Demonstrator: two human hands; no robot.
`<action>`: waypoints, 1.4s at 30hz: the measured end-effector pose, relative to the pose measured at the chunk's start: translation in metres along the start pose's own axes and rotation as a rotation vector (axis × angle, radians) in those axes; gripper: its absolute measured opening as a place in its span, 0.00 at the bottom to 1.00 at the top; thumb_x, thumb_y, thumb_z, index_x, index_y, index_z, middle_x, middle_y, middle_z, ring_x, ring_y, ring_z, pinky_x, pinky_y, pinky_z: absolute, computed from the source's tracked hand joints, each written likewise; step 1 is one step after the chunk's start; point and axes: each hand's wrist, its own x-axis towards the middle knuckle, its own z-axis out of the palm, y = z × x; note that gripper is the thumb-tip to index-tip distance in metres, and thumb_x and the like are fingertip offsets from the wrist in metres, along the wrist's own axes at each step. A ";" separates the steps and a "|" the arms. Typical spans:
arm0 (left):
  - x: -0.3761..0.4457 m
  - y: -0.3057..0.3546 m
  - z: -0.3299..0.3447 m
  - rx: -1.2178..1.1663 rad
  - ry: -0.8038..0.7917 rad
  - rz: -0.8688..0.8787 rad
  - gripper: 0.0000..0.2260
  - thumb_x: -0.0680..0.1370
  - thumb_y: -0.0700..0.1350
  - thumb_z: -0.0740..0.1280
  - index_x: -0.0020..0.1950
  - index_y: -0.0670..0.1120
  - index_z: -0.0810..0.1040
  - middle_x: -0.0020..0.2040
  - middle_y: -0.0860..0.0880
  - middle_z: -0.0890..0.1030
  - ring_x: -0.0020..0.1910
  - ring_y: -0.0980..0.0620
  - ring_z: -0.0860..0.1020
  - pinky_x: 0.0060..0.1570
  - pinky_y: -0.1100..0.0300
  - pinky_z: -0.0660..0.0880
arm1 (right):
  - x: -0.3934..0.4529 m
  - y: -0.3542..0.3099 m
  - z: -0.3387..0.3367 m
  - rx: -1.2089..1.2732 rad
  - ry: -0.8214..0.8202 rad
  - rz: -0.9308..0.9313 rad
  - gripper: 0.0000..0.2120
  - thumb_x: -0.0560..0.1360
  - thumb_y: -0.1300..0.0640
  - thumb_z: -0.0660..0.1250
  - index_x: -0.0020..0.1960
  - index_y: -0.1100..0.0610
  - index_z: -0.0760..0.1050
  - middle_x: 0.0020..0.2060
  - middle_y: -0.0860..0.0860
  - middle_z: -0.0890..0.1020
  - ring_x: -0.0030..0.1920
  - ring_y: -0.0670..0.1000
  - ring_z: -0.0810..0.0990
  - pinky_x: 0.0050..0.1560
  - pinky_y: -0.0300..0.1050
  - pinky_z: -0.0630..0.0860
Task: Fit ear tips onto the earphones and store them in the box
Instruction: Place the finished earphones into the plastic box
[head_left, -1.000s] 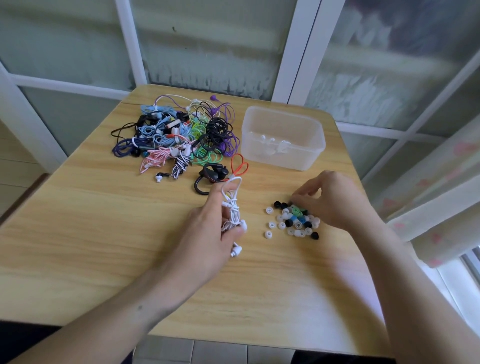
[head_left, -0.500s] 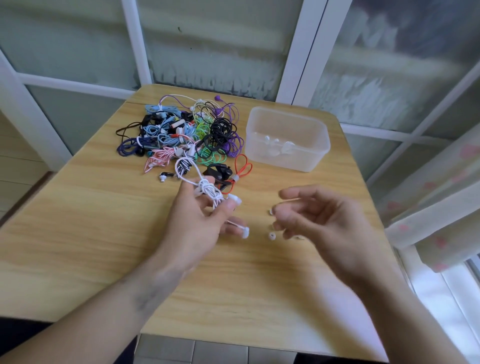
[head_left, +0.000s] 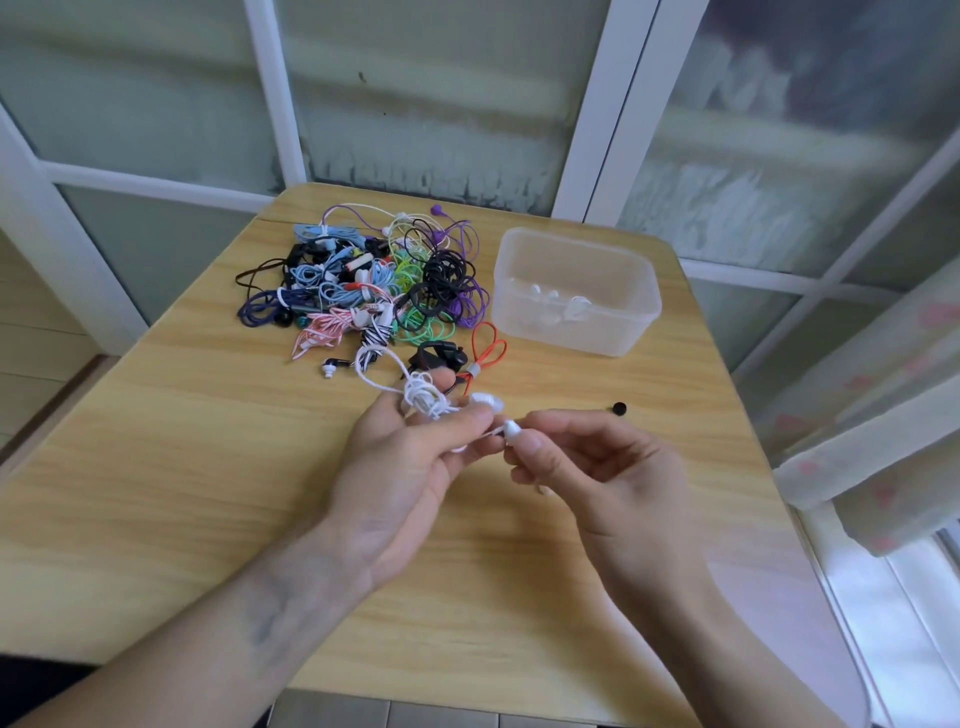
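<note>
My left hand (head_left: 410, 467) grips a bundled white earphone (head_left: 423, 397) above the table's middle, with one bud (head_left: 488, 400) sticking out past the thumb. My right hand (head_left: 597, 467) pinches the other white bud (head_left: 511, 428) between thumb and forefinger, right beside the left thumb. I cannot tell whether a tip sits on it. A clear plastic box (head_left: 574, 291) stands at the far right with white earphones inside. One black ear tip (head_left: 619, 408) lies on the table; the other loose tips are hidden behind my hands.
A tangled pile of coloured earphones (head_left: 363, 280) covers the far left of the wooden table (head_left: 156, 493). A black ear-hook earphone (head_left: 439, 356) and an orange cable loop (head_left: 485, 348) lie just beyond my hands. Window frames stand behind, a curtain hangs at the right.
My right hand left the ear tips, came up and to the left, and now pinches the bud. My left hand raised the white earphone off the table and turned it.
</note>
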 end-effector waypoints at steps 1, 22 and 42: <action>0.000 0.000 -0.001 0.064 -0.007 0.031 0.27 0.65 0.30 0.73 0.61 0.39 0.69 0.44 0.39 0.79 0.39 0.48 0.80 0.42 0.59 0.79 | 0.001 -0.002 -0.001 -0.011 -0.009 -0.006 0.08 0.66 0.61 0.76 0.44 0.62 0.83 0.37 0.59 0.86 0.34 0.53 0.83 0.37 0.38 0.77; -0.004 0.003 -0.001 0.313 -0.282 -0.056 0.14 0.71 0.38 0.68 0.53 0.35 0.72 0.39 0.39 0.78 0.33 0.43 0.77 0.29 0.58 0.73 | 0.003 -0.006 -0.008 -0.206 -0.016 -0.212 0.06 0.65 0.54 0.76 0.40 0.54 0.84 0.39 0.52 0.86 0.39 0.55 0.83 0.40 0.45 0.80; -0.003 -0.008 -0.004 0.478 -0.145 0.123 0.08 0.72 0.46 0.69 0.43 0.41 0.79 0.37 0.46 0.79 0.31 0.47 0.77 0.23 0.61 0.68 | 0.003 -0.006 -0.008 0.100 -0.003 0.130 0.12 0.63 0.56 0.75 0.46 0.58 0.82 0.43 0.58 0.87 0.42 0.54 0.85 0.41 0.43 0.79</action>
